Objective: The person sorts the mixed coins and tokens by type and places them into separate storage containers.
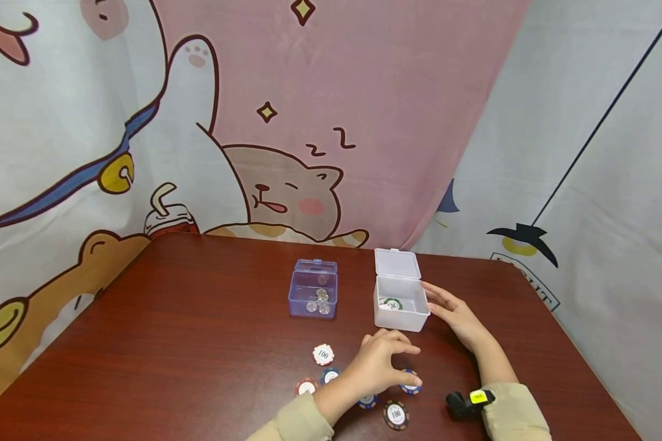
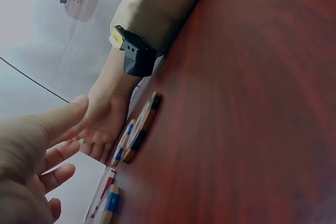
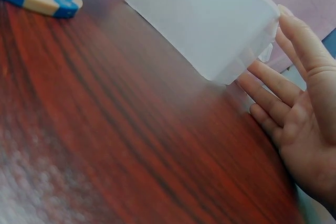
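Note:
On the right of the head view stands a white plastic box (image 1: 401, 320), lid raised, with a green-edged poker chip (image 1: 393, 304) inside. My right hand (image 1: 456, 315) rests its fingers and thumb against the box's right side, fingers fairly straight. Over the loose chips hovers my left hand (image 1: 383, 361), thumb and fingers spread apart and nothing between them. Its thumb tip overlaps a blue poker chip (image 1: 410, 388) in the head view. Another blue chip (image 1: 367, 402) is partly covered by this hand. A black chip (image 1: 396, 415) marked 100 lies nearer.
Left of the white box, a lidded blue translucent box (image 1: 298, 308) stands open with several clear round pieces (image 1: 322, 296) in it. A white chip (image 1: 323, 354), a blue-green chip (image 1: 329, 375) and a red chip (image 1: 306, 386) lie left of the left hand. Behind the table (image 1: 198, 318) hangs a cartoon-printed cloth.

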Available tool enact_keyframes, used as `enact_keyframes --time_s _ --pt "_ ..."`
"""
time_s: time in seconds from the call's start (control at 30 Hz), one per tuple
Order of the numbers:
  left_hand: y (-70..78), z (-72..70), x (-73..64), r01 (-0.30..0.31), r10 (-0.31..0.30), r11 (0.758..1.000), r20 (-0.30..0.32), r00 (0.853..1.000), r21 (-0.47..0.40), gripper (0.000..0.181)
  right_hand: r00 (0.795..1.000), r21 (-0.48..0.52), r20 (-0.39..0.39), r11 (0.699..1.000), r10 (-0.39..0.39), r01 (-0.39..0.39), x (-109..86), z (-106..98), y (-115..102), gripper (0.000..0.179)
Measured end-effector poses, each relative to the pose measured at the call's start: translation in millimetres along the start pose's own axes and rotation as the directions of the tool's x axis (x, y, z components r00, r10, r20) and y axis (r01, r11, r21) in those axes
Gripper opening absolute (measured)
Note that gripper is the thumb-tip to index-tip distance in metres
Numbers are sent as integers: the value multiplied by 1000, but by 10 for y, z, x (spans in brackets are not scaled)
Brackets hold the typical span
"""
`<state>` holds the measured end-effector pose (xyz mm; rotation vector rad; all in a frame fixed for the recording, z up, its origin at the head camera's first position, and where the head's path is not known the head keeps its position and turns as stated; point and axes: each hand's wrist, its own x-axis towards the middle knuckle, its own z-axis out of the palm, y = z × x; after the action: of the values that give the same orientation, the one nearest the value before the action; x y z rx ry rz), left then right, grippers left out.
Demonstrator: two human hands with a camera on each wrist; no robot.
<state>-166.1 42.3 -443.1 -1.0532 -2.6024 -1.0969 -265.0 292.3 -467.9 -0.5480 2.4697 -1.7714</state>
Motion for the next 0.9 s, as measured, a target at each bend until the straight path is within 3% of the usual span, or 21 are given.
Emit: enact_keyframes --time_s 0.9 --pt "-9 90 -58 -9 -11 986 115 993 167 50 1000 9 -13 1000 8 -8 -14 12 -20 52"
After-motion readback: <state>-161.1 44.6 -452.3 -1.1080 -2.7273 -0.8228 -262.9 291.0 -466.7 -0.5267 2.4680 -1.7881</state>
